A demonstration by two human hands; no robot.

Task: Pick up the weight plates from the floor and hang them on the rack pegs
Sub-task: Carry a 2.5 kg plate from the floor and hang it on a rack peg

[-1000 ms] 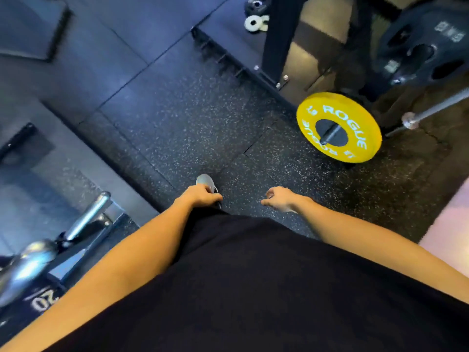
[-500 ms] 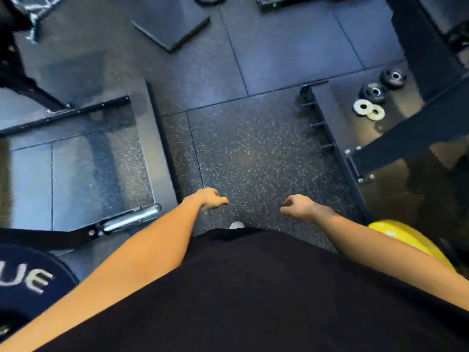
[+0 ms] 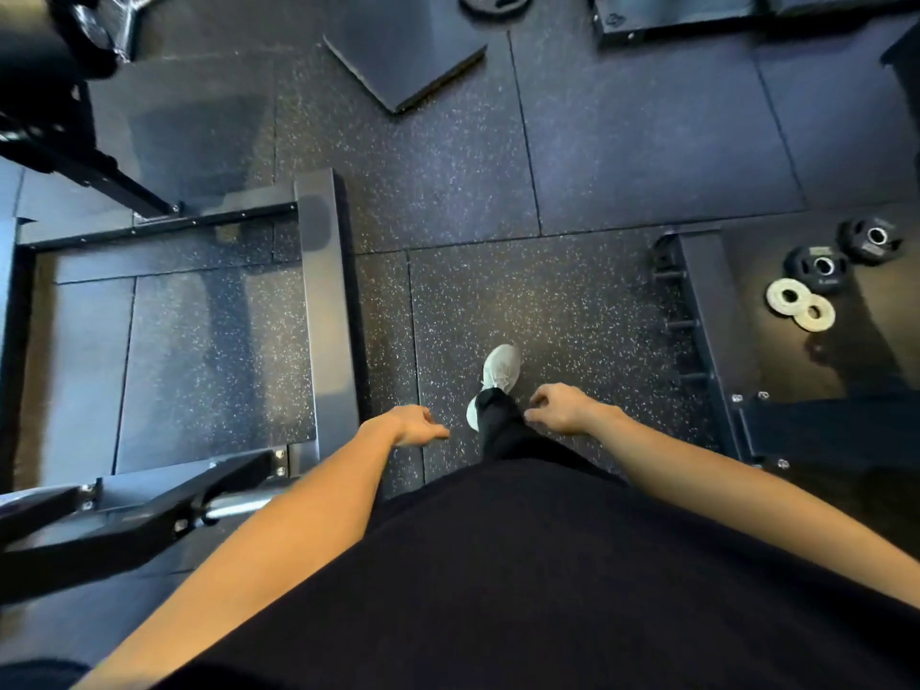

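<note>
Small weight plates lie flat on the floor at the right: two black ones (image 3: 819,267) (image 3: 872,238) and two white ones (image 3: 789,295) (image 3: 815,313), overlapping. Another black plate (image 3: 495,0) shows at the top edge. My left hand (image 3: 412,425) and my right hand (image 3: 562,408) hang in front of me over the speckled rubber floor, both holding nothing with fingers loosely curled. A chrome peg (image 3: 239,505) sticks out from the rack frame at the lower left, partly behind my left arm.
A black steel rack base (image 3: 326,311) frames the floor at left. Another rack base with short pegs (image 3: 697,311) stands at right. A loose rubber mat (image 3: 405,52) lies ahead. My white shoe (image 3: 498,371) steps forward between the frames.
The view has swung left and forward: the yellow plate has left the frame, the small plates have shifted right, and my foot has stepped ahead. Both hands stay without a load.
</note>
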